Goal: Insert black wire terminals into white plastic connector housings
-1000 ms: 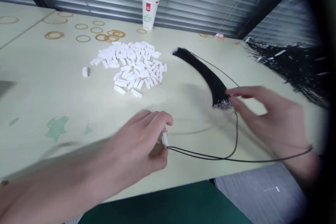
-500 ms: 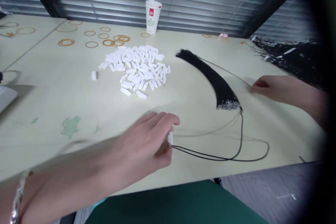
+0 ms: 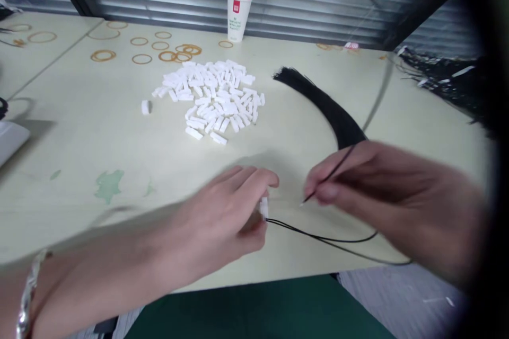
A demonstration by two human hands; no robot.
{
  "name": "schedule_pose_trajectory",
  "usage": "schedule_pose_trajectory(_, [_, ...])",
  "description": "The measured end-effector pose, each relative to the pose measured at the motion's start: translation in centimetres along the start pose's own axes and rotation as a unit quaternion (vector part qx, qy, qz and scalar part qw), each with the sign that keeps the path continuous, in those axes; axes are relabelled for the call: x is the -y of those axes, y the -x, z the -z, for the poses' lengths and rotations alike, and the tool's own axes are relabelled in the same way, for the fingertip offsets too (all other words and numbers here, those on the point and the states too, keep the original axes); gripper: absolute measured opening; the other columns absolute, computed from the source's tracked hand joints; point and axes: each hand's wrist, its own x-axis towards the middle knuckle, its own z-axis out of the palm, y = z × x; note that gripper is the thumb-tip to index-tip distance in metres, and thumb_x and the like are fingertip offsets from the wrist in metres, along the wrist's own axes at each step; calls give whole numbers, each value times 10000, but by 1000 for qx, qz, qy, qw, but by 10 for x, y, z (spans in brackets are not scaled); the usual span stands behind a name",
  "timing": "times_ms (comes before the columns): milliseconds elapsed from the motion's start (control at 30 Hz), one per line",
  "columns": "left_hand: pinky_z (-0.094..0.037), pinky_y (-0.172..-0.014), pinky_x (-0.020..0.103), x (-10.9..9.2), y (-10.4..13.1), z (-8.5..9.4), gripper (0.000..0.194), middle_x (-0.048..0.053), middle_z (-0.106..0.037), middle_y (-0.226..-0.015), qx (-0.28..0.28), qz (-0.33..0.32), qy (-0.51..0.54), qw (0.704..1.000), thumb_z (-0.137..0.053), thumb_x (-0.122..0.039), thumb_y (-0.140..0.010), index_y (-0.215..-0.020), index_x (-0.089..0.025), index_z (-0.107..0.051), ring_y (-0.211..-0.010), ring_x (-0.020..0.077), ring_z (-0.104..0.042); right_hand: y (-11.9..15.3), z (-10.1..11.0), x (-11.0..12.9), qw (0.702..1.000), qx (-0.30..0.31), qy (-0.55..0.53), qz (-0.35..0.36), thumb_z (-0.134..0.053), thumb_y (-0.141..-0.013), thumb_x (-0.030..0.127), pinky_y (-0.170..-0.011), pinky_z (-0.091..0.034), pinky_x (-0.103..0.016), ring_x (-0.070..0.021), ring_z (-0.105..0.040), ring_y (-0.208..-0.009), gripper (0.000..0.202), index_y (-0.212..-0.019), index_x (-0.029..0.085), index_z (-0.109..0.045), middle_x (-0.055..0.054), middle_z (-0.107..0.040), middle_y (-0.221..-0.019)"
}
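Observation:
Between the thumb and fingers of my left hand is a small white connector, with two black wires running out of it to the right. My right hand pinches a single black wire near its tip, just right of the connector and apart from it. Behind my right hand lies a bundle of black wires, its near end hidden by the hand. A heap of white connectors lies farther back on the table.
A paper cup stands at the back by the blinds. Tan rubber bands lie along the back left of the table. Tangled black wires are at the right, and a white object is at the left edge.
My right hand has come left and nearer, from beside the wire bundle to close by my left hand, bringing the wire tip along. My left hand still grips the connector.

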Motion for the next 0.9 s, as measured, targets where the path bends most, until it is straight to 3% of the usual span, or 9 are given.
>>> schedule_pose_trajectory(67, [-434,-805,263,-1,0,-1,320,-15,-564,-1037,5,3,7,1000,-509,-77,-774,-1042,-219,-410,-1010,146,-523,5,-20,-3,998,67,-20,12,-673,-745,184,-690,-519,-118,-66,-635,-753,142,-848,267,-622,57,-661,-805])
schedule_pose_trajectory(133, [-432,-811,264,-2,-1,0,299,-17,-564,-1029,9,3,16,1000,-515,-82,-777,-1027,-218,-423,-1004,146,-521,8,-29,-10,996,88,-22,14,-657,-758,154,-716,-508,-105,-59,-628,-793,174,-876,279,-623,66,-664,-837])
schedule_pose_trajectory(333, [-415,-887,288,-5,-3,2,274,-10,-570,-1031,17,9,24,1000,-516,-71,-773,-993,-213,-435,-1044,168,-502,14,-28,-22,997,66,-42,20,-665,-736,128,-697,-519,-128,-84,-639,-781,204,-888,257,-622,47,-674,-850])
schedule_pose_trajectory(900, [-424,-870,272,-4,-2,1,290,-7,-578,-1027,6,2,-2,1000,-518,-90,-786,-1031,-212,-423,-1006,160,-526,18,-28,-27,995,64,-19,80,-667,-715,86,-729,-547,-271,-136,-635,-811,278,-918,264,-604,29,-653,-858])
